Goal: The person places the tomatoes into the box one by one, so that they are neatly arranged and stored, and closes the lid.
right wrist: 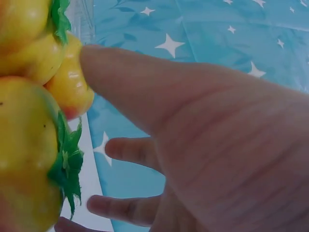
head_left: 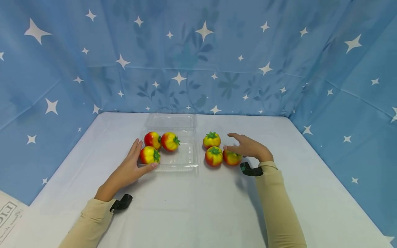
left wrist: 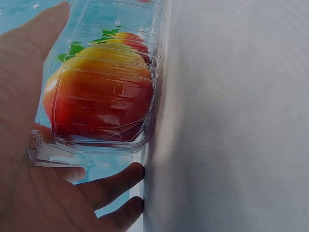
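Note:
A clear plastic box (head_left: pixel 186 151) stands with its lid (head_left: pixel 170 121) folded back. Inside, on its left side, sit three red-and-yellow toy tomatoes with green leaf tops, the nearest tomato (head_left: pixel 150 155) by the front corner. My left hand (head_left: pixel 128 170) rests at that corner, fingers extended along the left side and thumb along the front edge. Through the ribbed wall a tomato (left wrist: pixel 101 92) shows close to the palm. Right of the box are three more tomatoes, grouped together. Over the rightmost tomato (head_left: pixel 232 157) hovers my right hand (head_left: pixel 248 147), thumb and fingers spread, holding nothing.
Beside the rightmost tomato lie the front tomato (head_left: pixel 213 156) and the back tomato (head_left: pixel 212 140). A white cloth covers the table (head_left: pixel 186 210). Behind it hangs a blue curtain (head_left: pixel 186 51) with white stars, which also runs along both sides.

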A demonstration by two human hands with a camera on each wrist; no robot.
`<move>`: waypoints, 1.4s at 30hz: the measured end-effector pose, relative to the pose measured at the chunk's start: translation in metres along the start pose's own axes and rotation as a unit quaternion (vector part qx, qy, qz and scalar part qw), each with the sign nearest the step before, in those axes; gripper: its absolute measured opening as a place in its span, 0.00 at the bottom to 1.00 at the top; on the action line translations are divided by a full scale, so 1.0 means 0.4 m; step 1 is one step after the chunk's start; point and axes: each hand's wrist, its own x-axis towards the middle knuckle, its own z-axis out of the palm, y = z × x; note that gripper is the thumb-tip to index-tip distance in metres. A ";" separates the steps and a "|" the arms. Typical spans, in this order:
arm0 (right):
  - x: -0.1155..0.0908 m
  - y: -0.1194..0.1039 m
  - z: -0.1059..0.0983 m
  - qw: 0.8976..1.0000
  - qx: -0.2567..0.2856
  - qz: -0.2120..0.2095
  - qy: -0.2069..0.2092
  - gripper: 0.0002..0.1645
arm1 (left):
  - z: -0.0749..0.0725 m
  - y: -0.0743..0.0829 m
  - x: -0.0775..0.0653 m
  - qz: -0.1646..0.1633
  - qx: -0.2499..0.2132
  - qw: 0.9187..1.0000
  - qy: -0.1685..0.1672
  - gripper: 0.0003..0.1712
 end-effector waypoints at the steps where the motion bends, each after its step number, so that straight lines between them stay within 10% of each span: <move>1: 0.001 0.000 0.001 1.000 0.004 0.005 -0.007 0.53 | 0.000 -0.001 0.000 0.000 0.000 1.000 0.000 0.70; 42: 0.006 0.019 -0.017 0.997 0.080 -0.005 -0.020 0.38 | 0.003 -0.003 -0.002 -0.005 0.003 1.000 0.000 0.70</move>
